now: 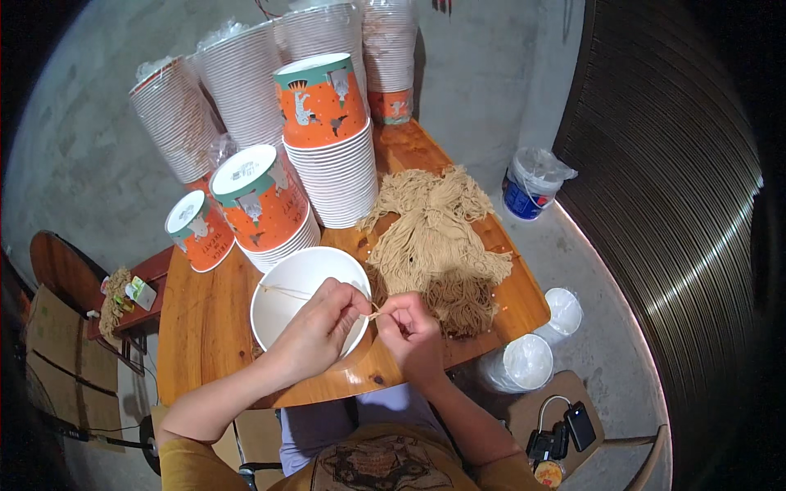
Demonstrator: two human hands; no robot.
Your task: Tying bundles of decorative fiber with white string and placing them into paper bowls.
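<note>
My left hand (pixel 323 323) is closed in a pinch on a thin tan string (pixel 374 312) above the table's front edge. Close by on the right, my right hand (pixel 411 331) pinches the same string, so the two sets of fingertips almost meet. Beneath my left hand, an open white paper bucket (pixel 270 307) faces up towards me. A length of string stretches over its inside from the left rim towards my left hand. Beside my right hand lie bundles of beige yarn (pixel 430 245) and a darker brown bundle (pixel 460 304).
Orange printed paper buckets (pixel 258 200) stand upside down in stacks on the wooden table (pixel 201 319). Taller wrapped stacks (pixel 237 74) rise behind. A lidded pail (pixel 532 184) and white wrapped containers (pixel 524 364) stand on the floor at right, near a phone (pixel 580 425).
</note>
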